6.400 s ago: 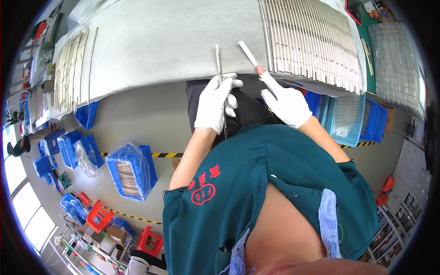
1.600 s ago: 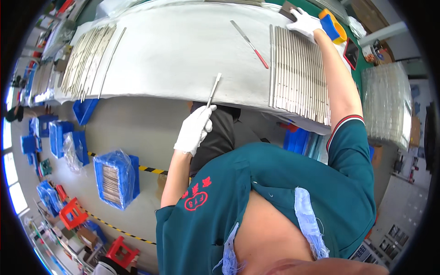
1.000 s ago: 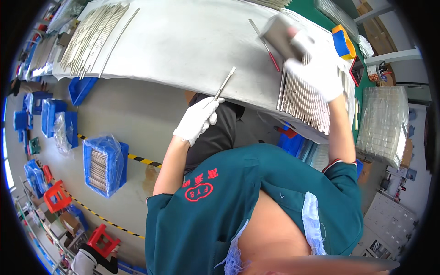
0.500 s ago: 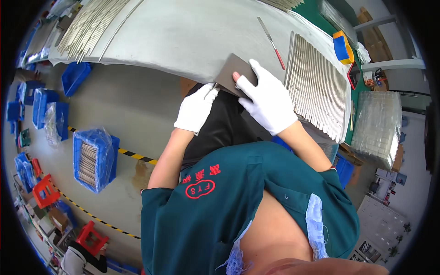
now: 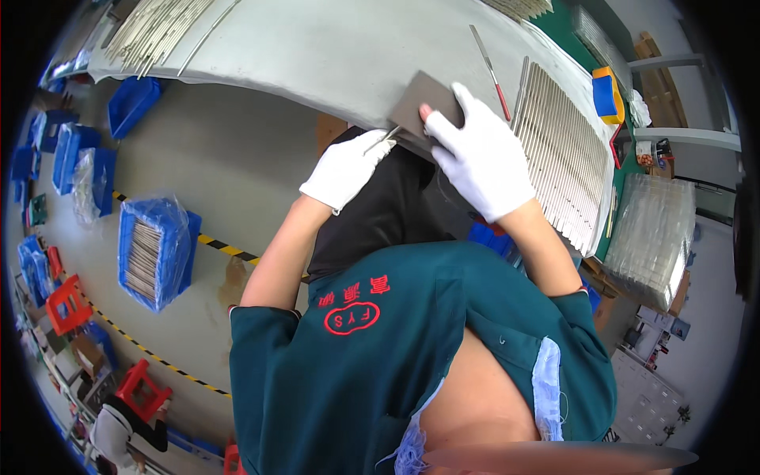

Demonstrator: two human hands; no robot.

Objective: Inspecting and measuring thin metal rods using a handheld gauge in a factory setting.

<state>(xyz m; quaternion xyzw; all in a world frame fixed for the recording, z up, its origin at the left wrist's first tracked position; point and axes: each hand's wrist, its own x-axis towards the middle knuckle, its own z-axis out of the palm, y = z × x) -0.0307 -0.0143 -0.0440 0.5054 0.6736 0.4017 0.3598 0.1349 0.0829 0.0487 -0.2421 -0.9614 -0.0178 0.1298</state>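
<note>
My left hand [image 5: 348, 168], in a white glove, is closed in a pinch on a thin metal rod [image 5: 383, 138] at the table's front edge. Only a short length of the rod shows; the rest is hidden by the glove and the pad. My right hand [image 5: 484, 162], also gloved, grips a flat grey-brown square pad [image 5: 418, 96], with one bare fingertip pressed on its top face. The pad's near left corner meets the rod's visible end. To the right of the pad, a red-handled file [image 5: 492, 75] lies on the pale-covered table [image 5: 317, 59].
A neat row of metal rods [image 5: 560, 150] lies right of my right hand. More rods [image 5: 162, 32] lie at the far left. Beyond the row stand a yellow-and-blue holder [image 5: 608, 95] and a plastic-wrapped stack [image 5: 653, 237]. A blue rod-filled crate [image 5: 158, 253] sits on the floor.
The view has shifted a little. More of the rod shows between my left hand and the pad. Both hands keep their holds.
</note>
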